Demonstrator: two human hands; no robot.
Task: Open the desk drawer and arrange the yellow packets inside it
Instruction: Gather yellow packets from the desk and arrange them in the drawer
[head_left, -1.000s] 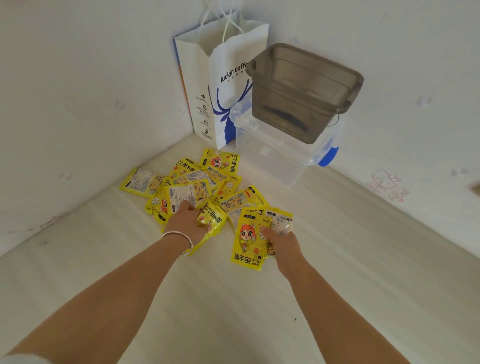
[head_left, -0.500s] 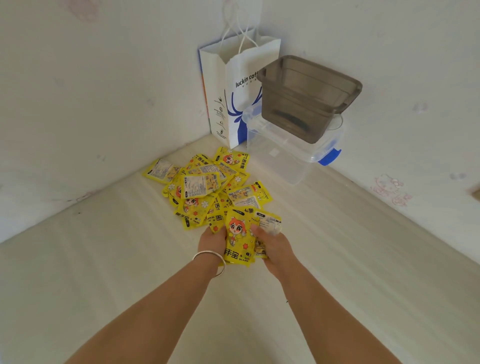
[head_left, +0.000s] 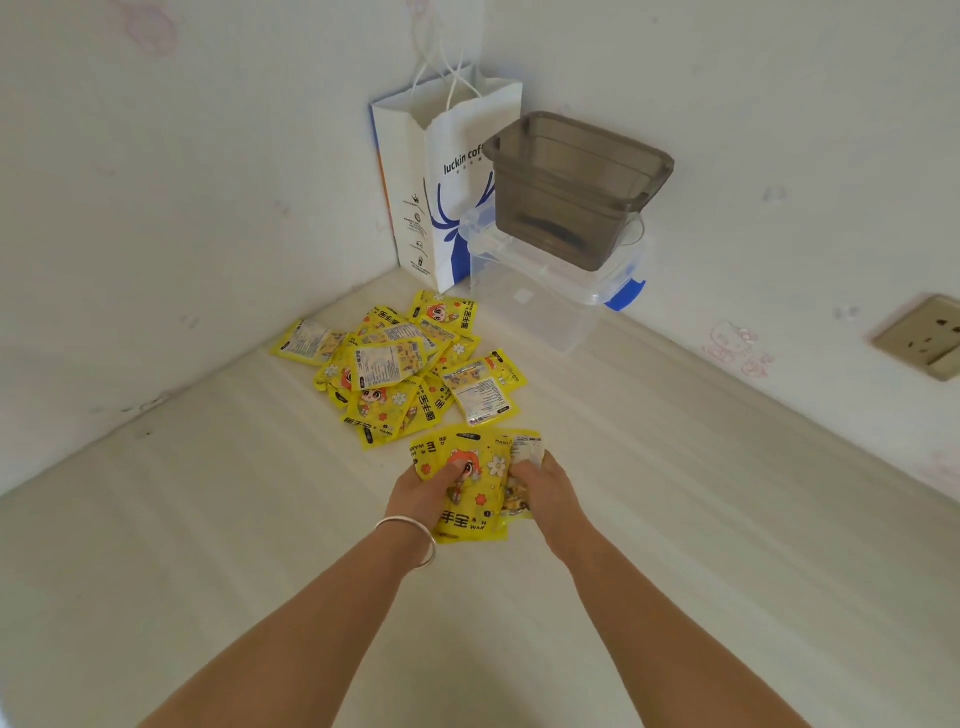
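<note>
Since the frame half a second back, your left hand (head_left: 423, 493) has closed in on the bundle, its thumb now lying across the printed face; a second ago that hand was out on the loose pile. Both hands hold one stack of yellow packets (head_left: 470, 486) between them. Left fingers are curled under the stack's left edge, thumb on top. Your right hand (head_left: 545, 491) grips the right edge, fingers wrapped round it, with a white-labelled packet back showing just above the fingertips. A silver bangle (head_left: 410, 535) sits on the left wrist.

Beyond your fingertips, and apart from the held stack, lies the loose heap of packets (head_left: 400, 374) on the pale wooden surface (head_left: 675, 519), overlapping one another, some face up, some label side up. One packet (head_left: 483, 384) lies at the heap's right edge, just past your right fingers.

Containers, farther out past the heap, in the corner:
- clear lidded box (head_left: 550, 291) with blue clips; contents cannot be made out.
- smoky grey tub (head_left: 571, 192) standing on that box's lid, tilted slightly; a dark shape shows at its bottom, not identifiable.
- white paper carrier bag (head_left: 431, 182) with blue deer print, upright, just left of the tub; its inside is hidden.

A wall socket (head_left: 924, 335) sits far right of your right hand. No drawer can be told apart in this view.
</note>
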